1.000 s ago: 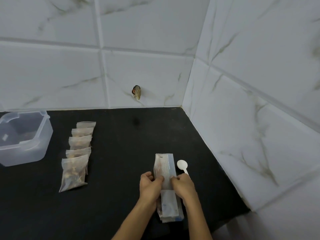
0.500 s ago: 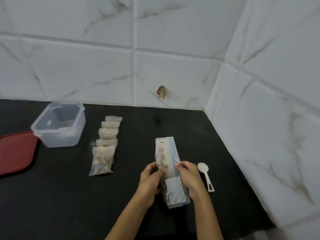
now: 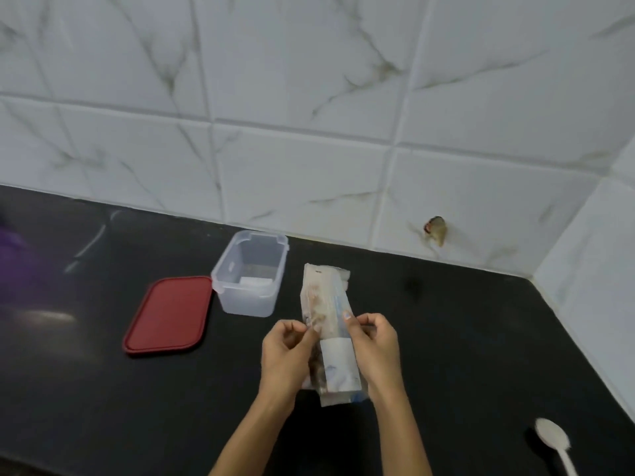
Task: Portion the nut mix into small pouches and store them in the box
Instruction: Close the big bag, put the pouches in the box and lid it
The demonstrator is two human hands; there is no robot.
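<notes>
**Materials and finish, head view**

Counter (image 3: 446, 338): black, smooth, semi-gloss; faint pale reflections at left.
Wall tiles (image 3: 309, 80): white, marble-veined, smooth, soft sheen; grout lines recessed.
Box (image 3: 249, 274): translucent plastic, frosted, smooth.
Lid (image 3: 168, 314): red plastic, smooth, satin, raised rim.
Bag (image 3: 326, 304): thin clear plastic film, crinkled, glossy; white paper-like label panel low on the front. Contents look brown and rough through the film.
Spoon (image 3: 553, 441): white plastic, matt bowl.
2 hands grip the film; both bare.
</notes>
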